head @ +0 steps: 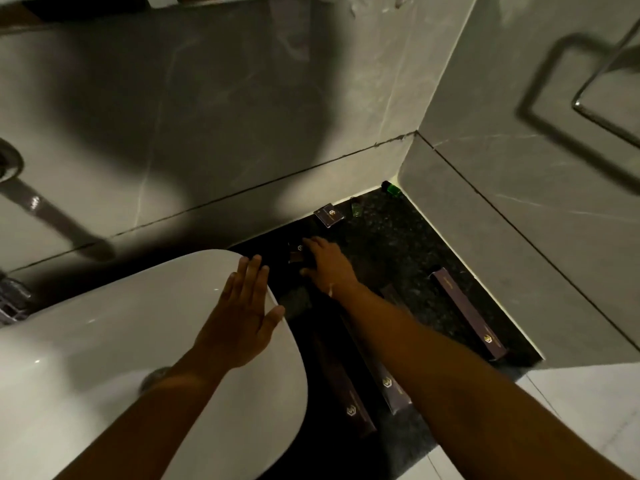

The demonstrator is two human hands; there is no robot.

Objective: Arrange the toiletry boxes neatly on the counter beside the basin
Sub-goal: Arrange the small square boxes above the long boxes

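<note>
Dark purple toiletry boxes with gold logos lie on the black speckled counter [391,237] to the right of the white basin [104,341]. My right hand [327,263] reaches to the back of the counter, its fingers closed around a small dark box [297,252] in shadow. Another small box [329,215] lies farther back by the wall. One long box [467,311] lies along the right wall. Two long boxes [346,386] [389,382] lie near the front, partly under my right forearm. My left hand [242,313] rests flat and spread on the basin's rim.
A green bottle with a black cap [391,187] lies in the back corner, a second greenish bottle [356,207] beside it. Grey marble walls close the counter at back and right. A metal towel rail [602,109] hangs on the right wall. The scene is dim.
</note>
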